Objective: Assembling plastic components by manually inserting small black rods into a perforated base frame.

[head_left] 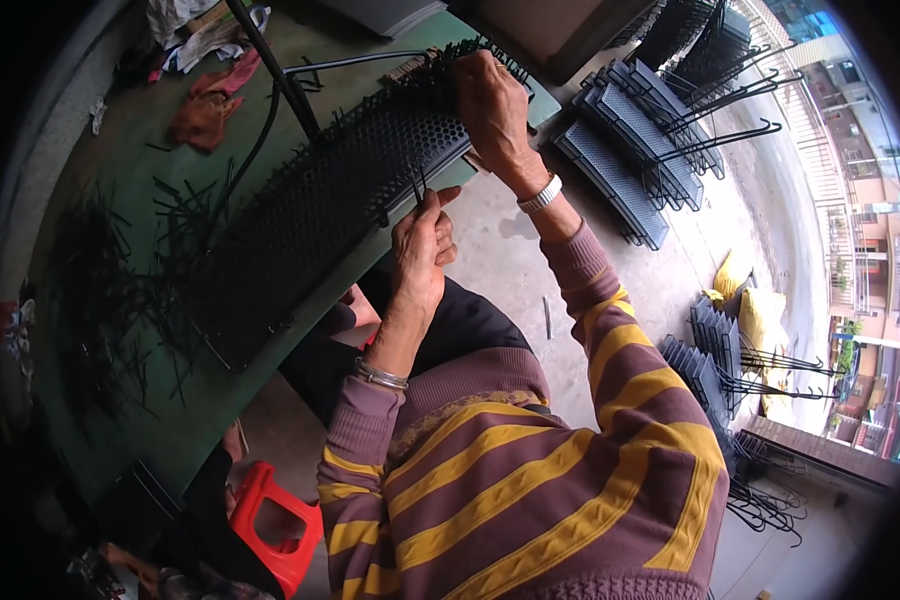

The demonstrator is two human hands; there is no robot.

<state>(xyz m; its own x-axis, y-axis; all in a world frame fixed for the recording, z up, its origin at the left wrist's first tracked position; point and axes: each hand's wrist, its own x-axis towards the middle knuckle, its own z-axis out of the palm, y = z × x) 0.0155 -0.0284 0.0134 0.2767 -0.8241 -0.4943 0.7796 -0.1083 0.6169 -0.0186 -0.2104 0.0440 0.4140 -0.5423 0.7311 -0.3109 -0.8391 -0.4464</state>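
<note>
A long, dark perforated mesh panel (320,190) lies slantwise on the green table. Many short black strips stick up along its far edge. My left hand (425,245) is closed just off the panel's near edge, with thin black strips (417,182) poking up from between its fingers. My right hand (492,105) is closed in a fist over the panel's far right end, among the bunched black strips (440,75). Whatever its fingers grip there is hidden.
Loose black strips (110,290) are heaped on the green table (205,425) at left, with a reddish-brown cloth (205,115) farther back. Stacked mesh racks with hooked wires (630,140) stand on the floor at right. A red stool (285,530) is at lower left; yellow sacks (760,320) lie right.
</note>
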